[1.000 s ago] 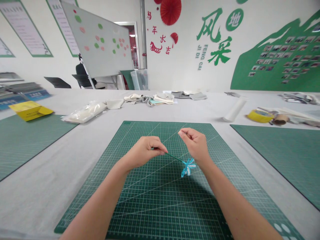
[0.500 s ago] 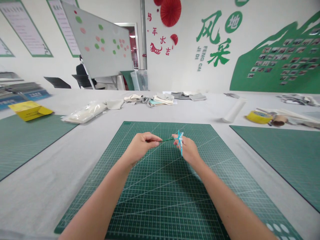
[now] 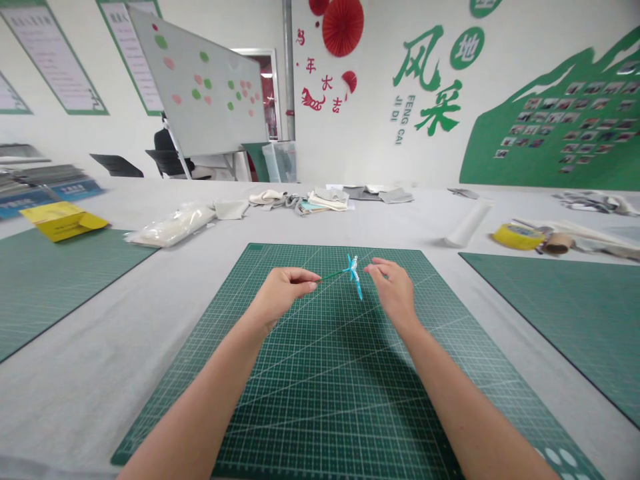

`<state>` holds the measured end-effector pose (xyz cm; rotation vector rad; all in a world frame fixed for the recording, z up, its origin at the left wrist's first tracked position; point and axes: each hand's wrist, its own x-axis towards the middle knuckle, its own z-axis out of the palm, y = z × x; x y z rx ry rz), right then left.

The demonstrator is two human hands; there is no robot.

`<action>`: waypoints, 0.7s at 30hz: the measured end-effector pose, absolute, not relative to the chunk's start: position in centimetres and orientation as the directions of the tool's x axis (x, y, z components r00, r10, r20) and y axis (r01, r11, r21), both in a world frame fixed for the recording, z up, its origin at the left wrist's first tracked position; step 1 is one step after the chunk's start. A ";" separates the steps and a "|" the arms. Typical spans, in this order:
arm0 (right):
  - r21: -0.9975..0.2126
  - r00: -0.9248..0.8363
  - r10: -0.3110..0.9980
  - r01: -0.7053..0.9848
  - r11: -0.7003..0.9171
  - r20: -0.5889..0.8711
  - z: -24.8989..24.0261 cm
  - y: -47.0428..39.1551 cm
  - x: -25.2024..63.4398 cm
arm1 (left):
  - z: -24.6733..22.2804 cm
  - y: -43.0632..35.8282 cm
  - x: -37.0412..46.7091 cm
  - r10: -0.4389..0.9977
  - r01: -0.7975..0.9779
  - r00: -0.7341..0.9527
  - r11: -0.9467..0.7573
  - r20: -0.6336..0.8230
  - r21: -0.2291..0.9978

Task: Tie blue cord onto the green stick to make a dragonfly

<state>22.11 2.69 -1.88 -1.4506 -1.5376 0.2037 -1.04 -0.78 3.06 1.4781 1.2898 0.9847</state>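
Between finger and thumb, my left hand (image 3: 287, 290) pinches the thin green stem of a handmade flower. Its blue head with white bits (image 3: 354, 268) sticks out to the right at the stem's end, above the green cutting mat (image 3: 320, 387). My right hand (image 3: 395, 287) is just right of the blue head, apart from it, with fingers bent and parted and nothing visible in them. Both forearms reach in over the mat from the near edge.
More cutting mats lie at the left (image 3: 75, 280) and right (image 3: 560, 313). Along the back are a yellow folded card (image 3: 65, 221), a clear plastic packet (image 3: 173, 225), cloth scraps (image 3: 327, 198), a white roll (image 3: 469, 223) and yellow tape (image 3: 517, 235). A whiteboard (image 3: 200, 87) stands behind.
My right hand has let go of the flower and moved a little to the right. The blue head has turned and shifted slightly left. My left hand keeps its pinch.
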 end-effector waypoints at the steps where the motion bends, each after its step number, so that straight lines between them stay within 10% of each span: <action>1: -0.720 0.166 0.864 0.637 0.274 0.475 -2.1 2.7 21.9 | 3.1 -0.8 -1.0 0.991 0.243 0.136 -0.024 -0.010 0.970; 11: -0.980 -0.361 0.913 -0.117 0.158 0.190 -2.2 -1.2 15.2 | 3.0 -1.1 -0.4 0.991 0.106 0.117 0.057 -0.069 0.993; 14: -0.995 -0.362 0.927 -0.020 0.102 0.102 -1.9 -1.9 14.9 | 2.9 -1.1 -0.2 0.994 0.107 0.100 0.038 -0.049 0.993; 21: -0.721 -0.267 0.884 0.512 0.468 0.384 -1.1 -2.5 15.5 | 2.4 -0.9 -0.2 0.999 0.151 0.052 -0.005 -0.003 0.989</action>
